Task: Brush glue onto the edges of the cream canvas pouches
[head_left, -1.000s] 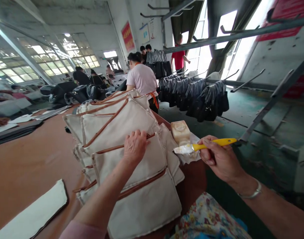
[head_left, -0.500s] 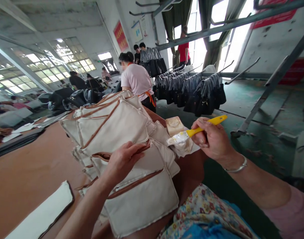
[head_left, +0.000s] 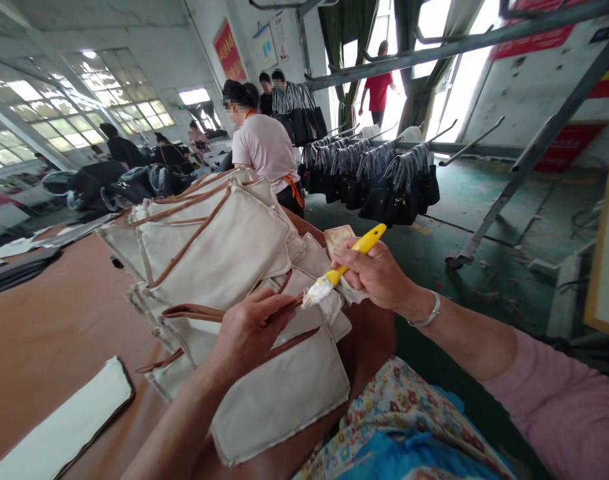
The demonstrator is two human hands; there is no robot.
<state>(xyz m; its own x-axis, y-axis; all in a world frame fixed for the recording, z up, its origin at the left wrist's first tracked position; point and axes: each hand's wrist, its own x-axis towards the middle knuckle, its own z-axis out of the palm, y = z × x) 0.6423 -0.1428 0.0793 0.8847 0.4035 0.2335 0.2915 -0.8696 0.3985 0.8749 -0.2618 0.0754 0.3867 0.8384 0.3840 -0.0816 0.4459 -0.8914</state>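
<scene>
My right hand (head_left: 379,272) is closed round a yellow-handled brush (head_left: 362,245), its bristles coated in thick white paste. The bristle tip is at the brown edge of a cream fabric pouch piece (head_left: 304,327); whether it touches I cannot tell. My left hand (head_left: 257,323) pinches that brown-trimmed edge between thumb and fingers. Below it lies another cream pouch piece (head_left: 289,400) with brown trim. Behind my left hand rises a pile of similar cream pieces (head_left: 224,233). A pale container (head_left: 337,239) sits partly hidden behind my right hand.
A brown-covered table (head_left: 59,327) carries a white panel (head_left: 69,420) at the left front. Black bags (head_left: 394,200) hang on a metal rack (head_left: 514,180) at the right. A co-worker in a pale shirt (head_left: 267,147) stands beyond the pile.
My right hand has brought the brush left and down, from beside the pale container to the brown edge. My left hand keeps its pinch, lifting the edge slightly.
</scene>
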